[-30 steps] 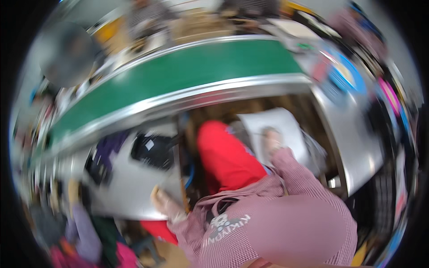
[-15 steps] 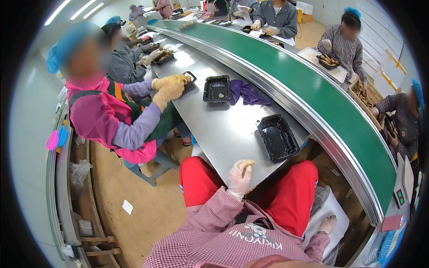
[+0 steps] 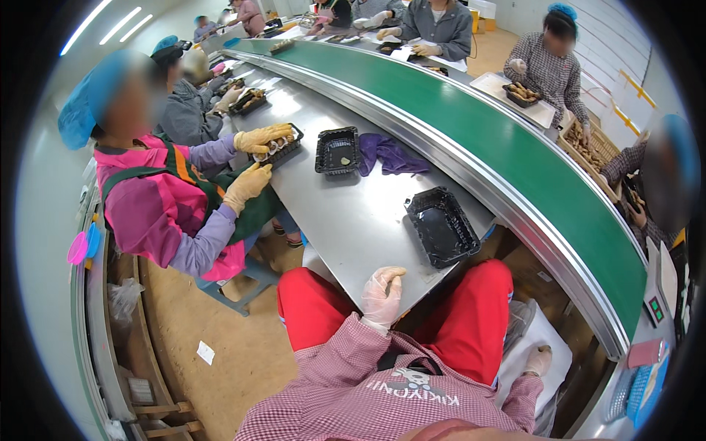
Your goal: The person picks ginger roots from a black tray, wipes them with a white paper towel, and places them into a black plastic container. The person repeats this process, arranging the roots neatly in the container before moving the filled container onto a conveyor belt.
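Left hand (image 3: 382, 300) curls half-open; black tray (image 3: 440, 225) at its one o'clock; right hand (image 3: 539, 360), four o'clock, over white sheeting (image 3: 546, 328), grip unclear.

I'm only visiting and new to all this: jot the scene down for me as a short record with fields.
Left hand: gloved, fingers curled, at the near end of the metal table
Right hand: gloved, low, over a white surface; contact unclear
Nearest tray: black, on the table
Farther tray: black, small pale piece inside
Cloth: purple, beside the farther tray
Belt: green, beyond the table
Neighbour: yellow gloves, handling a filled black tray
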